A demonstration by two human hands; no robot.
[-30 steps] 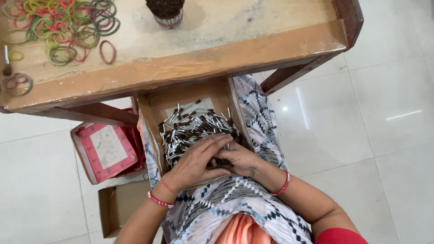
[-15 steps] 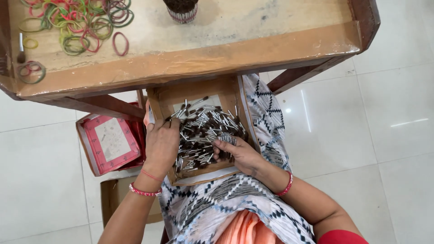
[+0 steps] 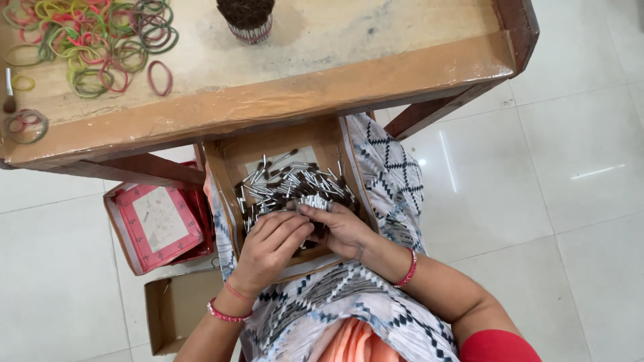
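Lower centre of frame: left hand and right hand met over a cardboard tray on the lap, fingers curled around a small bunch of silver-tipped sticks. Loose sticks filled the tray. At left, a red box on the floor. Farther up, the wooden counter carried coloured rubber bands upper left and a banded dark bundle at top centre.

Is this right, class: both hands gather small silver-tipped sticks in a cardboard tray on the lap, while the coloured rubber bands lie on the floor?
Not quite. In the head view the rubber bands lie on the wooden table, not the floor. The rest holds: the left hand and right hand gather sticks in the cardboard tray on the lap.
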